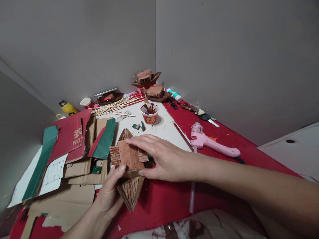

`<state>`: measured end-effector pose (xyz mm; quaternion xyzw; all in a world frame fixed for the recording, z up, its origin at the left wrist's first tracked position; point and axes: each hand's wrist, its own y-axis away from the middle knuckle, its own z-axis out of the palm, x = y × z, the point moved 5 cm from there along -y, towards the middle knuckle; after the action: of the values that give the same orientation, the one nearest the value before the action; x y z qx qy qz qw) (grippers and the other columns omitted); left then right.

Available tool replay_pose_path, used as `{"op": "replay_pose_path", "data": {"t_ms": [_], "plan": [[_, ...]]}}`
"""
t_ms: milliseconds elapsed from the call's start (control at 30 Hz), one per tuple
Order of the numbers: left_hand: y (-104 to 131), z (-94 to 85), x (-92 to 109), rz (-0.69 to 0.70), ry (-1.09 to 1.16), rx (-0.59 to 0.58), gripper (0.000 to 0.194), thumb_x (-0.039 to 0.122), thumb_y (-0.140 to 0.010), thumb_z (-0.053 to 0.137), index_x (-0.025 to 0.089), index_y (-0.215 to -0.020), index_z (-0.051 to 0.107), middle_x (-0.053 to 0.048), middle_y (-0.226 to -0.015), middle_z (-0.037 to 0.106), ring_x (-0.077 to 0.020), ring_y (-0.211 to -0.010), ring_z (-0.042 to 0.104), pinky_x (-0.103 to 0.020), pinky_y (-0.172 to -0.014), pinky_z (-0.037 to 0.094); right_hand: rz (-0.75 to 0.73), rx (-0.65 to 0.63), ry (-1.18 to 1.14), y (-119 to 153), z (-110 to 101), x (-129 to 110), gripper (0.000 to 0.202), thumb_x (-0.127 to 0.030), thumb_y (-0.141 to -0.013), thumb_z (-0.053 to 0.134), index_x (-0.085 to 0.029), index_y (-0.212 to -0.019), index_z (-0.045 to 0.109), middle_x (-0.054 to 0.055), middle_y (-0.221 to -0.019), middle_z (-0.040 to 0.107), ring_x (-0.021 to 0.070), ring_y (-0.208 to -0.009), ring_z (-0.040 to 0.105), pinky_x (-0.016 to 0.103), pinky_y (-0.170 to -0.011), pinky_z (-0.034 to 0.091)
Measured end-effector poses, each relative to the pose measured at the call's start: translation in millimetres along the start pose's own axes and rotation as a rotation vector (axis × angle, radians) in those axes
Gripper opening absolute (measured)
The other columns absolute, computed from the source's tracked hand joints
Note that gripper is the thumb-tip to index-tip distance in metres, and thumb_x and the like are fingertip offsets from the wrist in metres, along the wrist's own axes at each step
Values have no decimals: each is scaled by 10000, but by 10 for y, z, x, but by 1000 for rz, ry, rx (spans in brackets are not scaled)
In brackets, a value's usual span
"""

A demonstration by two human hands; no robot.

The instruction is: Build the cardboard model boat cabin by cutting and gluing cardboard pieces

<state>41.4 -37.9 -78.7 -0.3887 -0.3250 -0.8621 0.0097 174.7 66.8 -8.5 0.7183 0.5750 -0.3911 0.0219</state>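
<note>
A brown model boat [130,154], built of what looks like painted cardboard with ridged strips on its deck, is held between my hands over the front of the table. My left hand [109,187] grips it from the lower left, thumb on the near edge of the cabin roof. From the right, my right hand [161,157] lies across the boat, fingers on the roof and thumb at its near corner. The underside of the boat and several left fingers are hidden. Behind it stands a paper cup [150,119] smeared with brown paint, a brush in it.
Cut cardboard pieces [74,139] pile up at the left. A pink glue gun [214,144] and a pencil [183,136] lie at the right. Thin sticks [117,105], more model boats [147,78] and a yellow bottle [68,108] are at the back, near grey walls.
</note>
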Motion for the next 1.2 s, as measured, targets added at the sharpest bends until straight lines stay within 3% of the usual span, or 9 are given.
{"op": "replay_pose_path", "data": {"t_ms": [133,300,500,600,700,933,1200], "plan": [[-10,-42,-7,-5,21,57,280,192,-740,766,153,-1011,706,-84,-952,789,-277,-988,722,-435,-1019,498,23,-12,11,-5,8,8,780,-210,-730,771,-83,-1416,424,158,-1386,546,280,-1248,506,443,-1062,406],[3,31,6,-5,-11,-36,379,214,-737,773,167,-1106,697,-65,-864,793,-281,-946,733,-434,-1006,502,33,15,-1,-1,19,36,773,-208,-723,771,-86,-1408,436,167,-1376,550,283,-1256,498,438,-1066,408],[0,17,7,2,-1,-25,410,225,-740,775,160,-1134,680,-83,-979,785,-284,-993,718,-428,-1014,493,19,-13,-3,-2,30,30,773,-188,-731,771,-79,-1417,431,164,-1379,539,276,-1267,479,429,-1075,404],[6,26,10,24,-29,-34,433,231,-721,793,168,-1135,679,-72,-956,787,-273,-953,728,-421,-1008,494,30,-9,16,-16,40,18,806,-267,-729,797,-77,-1422,431,182,-1389,520,301,-1271,470,463,-1080,396],[23,58,12,49,-60,-58,449,251,-696,815,171,-1118,686,-65,-913,788,-280,-947,727,-426,-1002,494,36,12,29,-28,56,13,800,-324,-746,786,-72,-1420,436,195,-1390,514,311,-1282,456,484,-1094,376],[34,79,10,64,-58,-65,406,256,-667,839,183,-1044,707,-54,-904,787,-255,-891,734,-413,-994,496,49,-20,33,-34,72,21,792,-278,-753,768,-68,-1437,426,215,-1386,504,317,-1290,440,486,-1092,370],[10,123,9,106,-87,-160,248,273,-659,850,194,-861,731,-46,-889,785,-279,-1005,707,-404,-1015,480,68,21,53,-44,66,-12,791,-348,-744,790,-70,-1409,466,202,-1362,534,325,-1251,475,497,-1072,390]]}}
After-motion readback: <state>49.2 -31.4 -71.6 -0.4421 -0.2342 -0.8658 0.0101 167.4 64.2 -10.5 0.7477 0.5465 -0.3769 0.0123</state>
